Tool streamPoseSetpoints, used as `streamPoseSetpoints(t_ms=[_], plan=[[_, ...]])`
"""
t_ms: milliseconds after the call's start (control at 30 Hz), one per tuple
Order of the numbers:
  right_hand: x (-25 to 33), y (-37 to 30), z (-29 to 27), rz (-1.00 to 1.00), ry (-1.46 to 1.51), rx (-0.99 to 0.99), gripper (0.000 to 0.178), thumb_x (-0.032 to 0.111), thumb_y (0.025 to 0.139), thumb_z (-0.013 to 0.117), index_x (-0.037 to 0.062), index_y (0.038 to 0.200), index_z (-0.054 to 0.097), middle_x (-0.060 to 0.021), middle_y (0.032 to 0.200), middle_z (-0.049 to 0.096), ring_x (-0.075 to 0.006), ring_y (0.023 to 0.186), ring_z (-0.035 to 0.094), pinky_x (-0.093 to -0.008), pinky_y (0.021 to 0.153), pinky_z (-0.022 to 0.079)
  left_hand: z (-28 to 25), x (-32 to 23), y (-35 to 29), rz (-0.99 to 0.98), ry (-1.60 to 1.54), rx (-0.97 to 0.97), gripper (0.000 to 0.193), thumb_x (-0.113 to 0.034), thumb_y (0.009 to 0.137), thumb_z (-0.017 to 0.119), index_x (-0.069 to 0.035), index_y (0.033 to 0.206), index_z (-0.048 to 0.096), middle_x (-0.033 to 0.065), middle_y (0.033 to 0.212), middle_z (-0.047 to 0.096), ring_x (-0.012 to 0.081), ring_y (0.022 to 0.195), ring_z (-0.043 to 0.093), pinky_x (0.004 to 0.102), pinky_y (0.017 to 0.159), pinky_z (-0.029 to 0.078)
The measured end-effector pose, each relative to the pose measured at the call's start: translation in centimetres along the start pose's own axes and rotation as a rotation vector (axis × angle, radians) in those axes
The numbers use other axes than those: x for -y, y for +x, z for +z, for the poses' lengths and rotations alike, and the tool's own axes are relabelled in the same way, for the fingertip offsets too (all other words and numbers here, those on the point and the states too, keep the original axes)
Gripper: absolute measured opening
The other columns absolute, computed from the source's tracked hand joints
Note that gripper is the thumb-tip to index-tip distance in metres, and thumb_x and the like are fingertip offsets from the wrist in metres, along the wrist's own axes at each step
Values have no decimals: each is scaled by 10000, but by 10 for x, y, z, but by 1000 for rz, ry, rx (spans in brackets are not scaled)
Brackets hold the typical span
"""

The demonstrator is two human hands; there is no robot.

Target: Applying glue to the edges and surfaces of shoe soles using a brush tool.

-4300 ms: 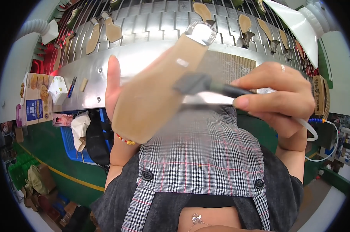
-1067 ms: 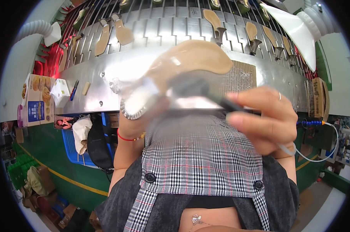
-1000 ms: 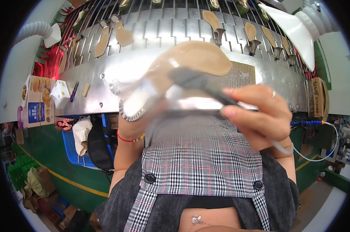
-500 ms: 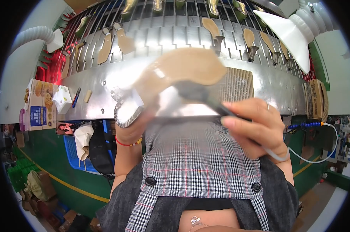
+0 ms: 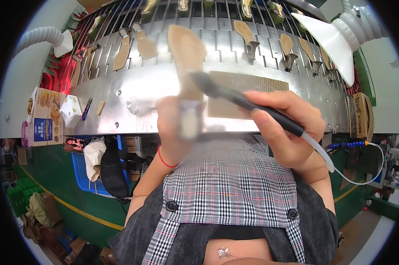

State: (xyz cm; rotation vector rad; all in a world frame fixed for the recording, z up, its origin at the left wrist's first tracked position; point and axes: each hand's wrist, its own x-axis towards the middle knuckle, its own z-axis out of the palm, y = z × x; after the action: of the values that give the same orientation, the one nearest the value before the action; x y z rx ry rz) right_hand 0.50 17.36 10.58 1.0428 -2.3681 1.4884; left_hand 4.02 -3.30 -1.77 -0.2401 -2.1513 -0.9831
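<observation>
- Your left hand [image 5: 167, 126] has just swung the tan shoe sole [image 5: 187, 48] round: half a second ago it slanted to the right, and now its broad forepart points away from you.
- Your left fingers seem to grasp its pale heel end, though blur hides their exact grip; the rest of the sole stretches out beyond them, above the table [image 5: 98, 126].
- Your right hand [image 5: 292, 121] has its fingers closed round the handle of the black brush [image 5: 204, 84], with a white tube [image 5: 316, 148] trailing below them.
- The brush tip, ahead and left of those fingers, now overlaps the sole's narrow waist; whether bristles touch it, you cannot tell here.
- That turn probably puts the waist's right edge within easier brush reach, leaving the forepart farther from your right fingers.
- Corrugated board [image 5: 239, 92] shows just beyond your right fingertips.
</observation>
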Motion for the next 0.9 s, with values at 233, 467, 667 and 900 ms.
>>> streamPoseSetpoints(t_ms=[233, 467, 667, 900], plan=[[1, 12, 14, -299, -183, -33, 220, 16, 728, 731, -48, 934, 690, -124, 709, 664, -222, 552, 644, -296, 487, 492, 4, 4, 2, 149, 137, -20, 353, 20, 717, 766, 26, 1015, 577, 144, 875, 572, 334, 787, 523, 415, 771, 402], [5, 2, 17, -340, -80, 24, 261, -23, 702, 724, -83, 950, 670, -155, 768, 679, -242, 600, 668, -302, 512, 526, -3, 5, 2, 144, 121, -39, 397, -7, 695, 765, 45, 1031, 559, 155, 885, 560, 349, 836, 493, 427, 758, 404], [-6, -2, 9, -269, 313, 212, 279, -3, 745, 702, -81, 1012, 676, -168, 809, 697, -243, 664, 686, -301, 581, 536, 0, 2, 0, -99, 64, -96, 321, -60, 770, 794, 31, 1005, 594, 131, 870, 637, 252, 716, 623, 336, 651, 495], [-53, 15, -29, -160, 471, 7, 232, -53, 814, 642, -67, 1043, 678, -193, 1010, 690, -236, 913, 686, -296, 803, 534, -22, 25, -18, -245, -453, 27, 356, -35, 846, 744, -24, 1170, 596, 75, 1082, 649, 169, 963, 611, 312, 853, 490]])
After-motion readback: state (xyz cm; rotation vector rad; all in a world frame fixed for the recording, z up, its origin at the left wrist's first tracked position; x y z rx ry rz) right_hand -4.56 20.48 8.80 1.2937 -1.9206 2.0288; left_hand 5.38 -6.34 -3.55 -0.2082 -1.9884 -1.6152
